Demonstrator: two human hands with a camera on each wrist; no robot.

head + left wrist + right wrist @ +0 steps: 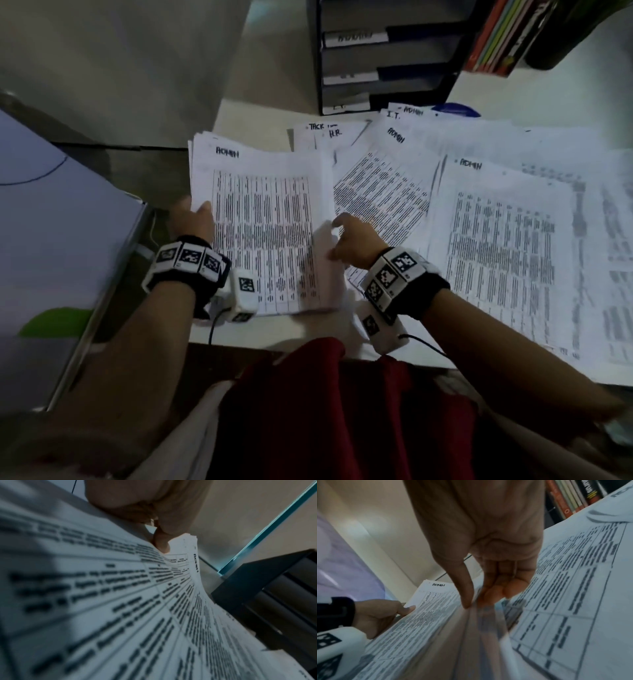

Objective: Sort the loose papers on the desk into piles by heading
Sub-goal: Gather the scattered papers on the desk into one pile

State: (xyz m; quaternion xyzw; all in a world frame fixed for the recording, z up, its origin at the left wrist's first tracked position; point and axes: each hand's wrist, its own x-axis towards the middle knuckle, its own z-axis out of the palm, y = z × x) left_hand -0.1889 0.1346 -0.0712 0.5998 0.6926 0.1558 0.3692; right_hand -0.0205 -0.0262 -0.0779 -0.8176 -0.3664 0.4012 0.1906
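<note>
A stack of printed sheets headed ADMIN (263, 222) is held above the desk's left end. My left hand (193, 217) grips its left edge, thumb on top (162, 545). My right hand (349, 240) pinches the stack's right edge between thumb and curled fingers (471, 599). To the right, several loose sheets lie spread and overlapping on the white desk (308, 332): two more headed ADMIN (397, 192) (503, 246), others marked H.R. (335, 134) and I.T. (393, 115). The stack (426, 609) also appears in the right wrist view.
A black letter tray (387, 58) with labelled shelves stands at the back of the desk, with upright books (503, 34) to its right. A pale cabinet (54, 240) sits at the left. My red garment (342, 411) is below the desk's front edge.
</note>
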